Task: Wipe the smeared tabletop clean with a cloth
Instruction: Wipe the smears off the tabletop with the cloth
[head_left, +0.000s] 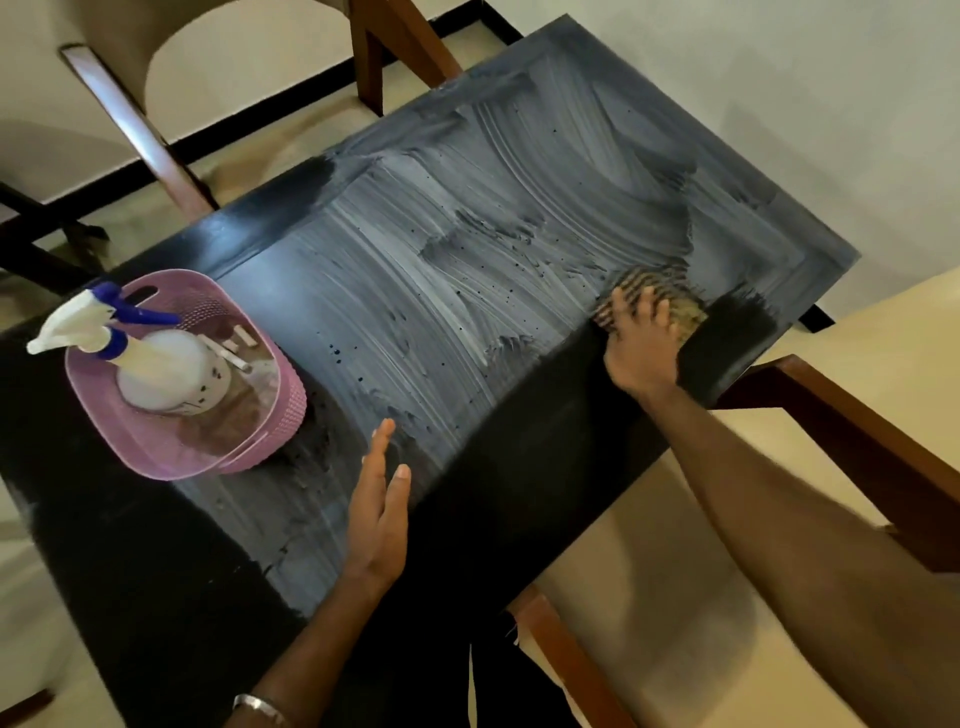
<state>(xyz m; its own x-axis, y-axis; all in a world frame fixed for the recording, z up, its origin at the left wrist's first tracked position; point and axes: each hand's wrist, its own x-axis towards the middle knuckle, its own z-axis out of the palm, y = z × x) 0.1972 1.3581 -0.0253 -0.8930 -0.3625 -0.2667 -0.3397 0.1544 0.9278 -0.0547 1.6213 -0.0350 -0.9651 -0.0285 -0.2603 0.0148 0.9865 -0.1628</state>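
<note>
**A:** Start nearest you. What is your left hand (376, 512) doing?

**B:** It lies low over the near part of the bench (524, 467), fingers straight and together, holding nothing. Whether the palm actually rests on the surface I can't tell. My grip on that side is released.

**A:** And to its left?

**B:** A pink basket (283, 410) sits on the bench with a white spray bottle (166, 369) standing in it, blue trigger pointing right. Neither hand is touching them.

**A:** Where is the cloth?

**B:** Far right, under my right hand (641, 348). The fingers are spread flat on the ribbed tan cloth (647, 288), pressing it to the bench near the right edge. So that grip is open too: pressing, not clutching.

**A:** Which way does the remaining work lie?

**B:** Left and farther out from the cloth. The smear (467, 244) is a pale, streaky film covering the middle and far part of the top, its strokes running mostly near to far. The strip along the near edge and a patch just right of the cloth show clean black. I judge the next pass should sweep left across the film, and the right hand is the one placed for it.
</note>
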